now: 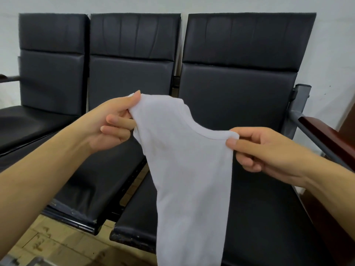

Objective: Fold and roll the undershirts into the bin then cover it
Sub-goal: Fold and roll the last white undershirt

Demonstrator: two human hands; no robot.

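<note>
Undershirt [184,160] hangs lengthwise between left hand [113,123] and right hand [257,150]; both hands' fingers pinch top corners.

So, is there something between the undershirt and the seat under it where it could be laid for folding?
Nothing visible. The undershirt hangs in the air, pinched by the left hand and the right hand, above the bare black seat. No bin is in view.
</note>
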